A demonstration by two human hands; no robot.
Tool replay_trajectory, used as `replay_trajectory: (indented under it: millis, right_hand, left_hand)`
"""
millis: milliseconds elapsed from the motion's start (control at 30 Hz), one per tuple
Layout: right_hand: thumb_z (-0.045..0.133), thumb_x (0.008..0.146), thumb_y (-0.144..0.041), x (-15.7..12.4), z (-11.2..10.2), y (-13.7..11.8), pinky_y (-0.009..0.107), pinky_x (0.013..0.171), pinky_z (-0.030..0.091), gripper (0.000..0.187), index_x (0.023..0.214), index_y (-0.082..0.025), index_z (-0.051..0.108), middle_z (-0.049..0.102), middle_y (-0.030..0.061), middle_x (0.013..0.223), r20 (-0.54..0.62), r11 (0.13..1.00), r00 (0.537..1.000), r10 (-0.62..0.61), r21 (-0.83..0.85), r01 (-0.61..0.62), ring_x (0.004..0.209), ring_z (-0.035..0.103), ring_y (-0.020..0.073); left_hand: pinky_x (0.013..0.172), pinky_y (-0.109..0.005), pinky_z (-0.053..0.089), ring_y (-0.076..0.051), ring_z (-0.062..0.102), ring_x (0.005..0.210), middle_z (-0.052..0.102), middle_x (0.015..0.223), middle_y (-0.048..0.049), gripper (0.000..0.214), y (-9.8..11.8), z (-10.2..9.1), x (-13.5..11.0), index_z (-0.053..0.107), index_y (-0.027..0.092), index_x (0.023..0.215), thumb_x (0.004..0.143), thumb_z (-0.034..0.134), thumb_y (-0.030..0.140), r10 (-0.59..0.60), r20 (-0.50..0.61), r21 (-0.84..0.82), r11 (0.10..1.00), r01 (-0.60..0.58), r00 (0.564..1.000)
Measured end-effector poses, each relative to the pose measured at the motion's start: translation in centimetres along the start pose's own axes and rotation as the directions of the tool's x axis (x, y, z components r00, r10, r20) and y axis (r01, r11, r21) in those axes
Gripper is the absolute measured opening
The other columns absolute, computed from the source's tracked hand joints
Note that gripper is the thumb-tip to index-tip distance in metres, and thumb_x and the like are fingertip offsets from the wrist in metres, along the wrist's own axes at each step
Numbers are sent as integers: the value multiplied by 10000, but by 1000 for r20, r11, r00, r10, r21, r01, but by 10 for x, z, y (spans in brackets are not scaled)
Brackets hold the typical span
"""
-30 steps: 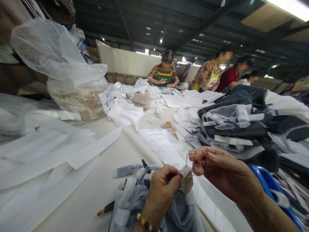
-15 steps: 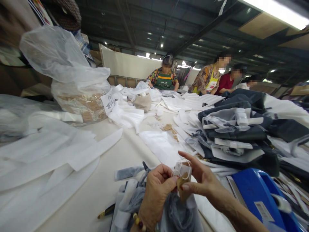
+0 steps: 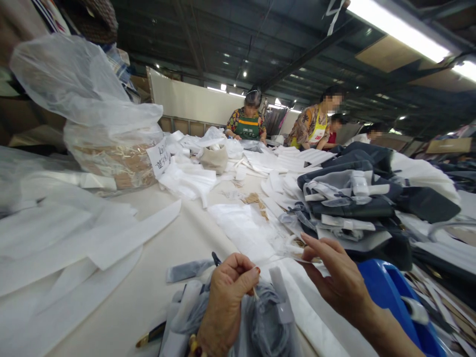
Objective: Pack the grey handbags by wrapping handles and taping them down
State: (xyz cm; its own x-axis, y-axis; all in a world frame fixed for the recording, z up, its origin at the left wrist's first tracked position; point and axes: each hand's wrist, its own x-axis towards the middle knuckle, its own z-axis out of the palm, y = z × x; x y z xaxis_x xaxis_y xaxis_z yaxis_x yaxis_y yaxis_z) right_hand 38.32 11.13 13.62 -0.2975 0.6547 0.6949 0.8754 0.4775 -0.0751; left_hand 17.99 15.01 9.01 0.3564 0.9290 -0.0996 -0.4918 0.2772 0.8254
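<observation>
My left hand (image 3: 232, 292) is closed in a pinch on a thin white string (image 3: 255, 293), whose short end shows below the fingertips. My right hand (image 3: 334, 272), off to the right, holds the hang tag (image 3: 303, 257) between thumb and fingers. The tag appears nearly edge-on and blurred, with thin pale strands running from it toward my left hand. Below both hands lies a dark bag wrapped in greyish plastic, with a coiled, wrapped strap (image 3: 269, 317) on top. A white wrapped roll (image 3: 189, 305) sits along its left side.
A blue tape dispenser (image 3: 390, 292) stands at the right. Behind it rises a stack of dark bags (image 3: 349, 208) with white wrapping. White foam sheets (image 3: 92, 248) cover the left of the table. A plastic-wrapped bundle (image 3: 119, 161) stands back left. Several people work at the far side.
My right hand has moved right, away from my left, carrying the tag and drawing its string out. My left hand has shifted slightly left. The view has turned a little to the right.
</observation>
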Motion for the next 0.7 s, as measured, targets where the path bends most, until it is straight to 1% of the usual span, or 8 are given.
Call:
replay_trajectory:
  millis: [133,267,333,400,500,600,667,700]
  right_hand:
    - [476,843,-68,-8,-1,11,340,759,444,439,1257,-215,474,683,34,818,-5,976,998,-70,-206,68,703,637,168]
    - [499,830,-78,-18,0,22,330,754,424,235,981,-220,610,679,32,798,-26,951,998,-61,-306,50,716,622,168]
    - [479,820,-65,-22,5,26,327,745,421,229,904,-220,625,673,25,773,-1,950,1000,-28,-310,26,705,613,164]
    - [435,794,-35,-24,12,27,349,764,420,292,901,-215,637,677,35,801,58,956,998,37,-293,-19,738,615,178]
    - [380,703,15,-18,19,20,403,854,415,443,999,-197,632,679,71,951,113,978,986,125,-181,-103,923,606,223]
    - [408,730,-38,-4,21,-2,390,924,421,461,1114,-206,599,647,82,1111,193,971,961,199,97,-220,1076,556,221]
    - [461,773,-110,7,25,-20,356,936,428,433,1174,-220,583,632,79,1159,345,891,907,241,291,-348,1089,554,206]
    - [489,770,-136,12,29,-27,341,927,433,434,1184,-222,586,632,76,1160,432,834,864,258,352,-425,1075,563,204]
  left_hand:
    - [475,-166,338,-52,424,478,516,531,52,216,4,2,0,567,144,634,611,730,283,23,-53,-26,999,-24,998]
    - [476,-163,349,-55,438,482,543,558,53,176,6,6,0,566,157,630,607,711,254,128,-219,-16,991,-134,967]
    - [484,-171,353,-68,449,498,543,570,50,154,3,5,0,566,167,639,630,689,260,185,-251,93,982,-166,950]
    - [509,-191,369,-89,462,517,525,558,46,135,-3,4,0,571,176,636,669,660,271,271,-213,311,930,-198,939]
    - [564,-219,400,-116,485,546,534,568,35,124,-10,4,0,574,193,633,726,603,269,383,-97,575,775,-262,919]
    - [582,-219,413,-120,489,538,545,579,38,128,-15,4,-2,573,209,644,748,574,284,418,-77,625,728,-282,905]
    - [573,-212,413,-119,490,522,544,569,45,136,-18,1,-2,581,218,649,743,580,316,423,-81,632,722,-282,902]
    - [564,-209,410,-120,497,517,553,565,47,145,-19,-1,-1,589,224,656,743,584,340,425,-86,644,714,-275,901]
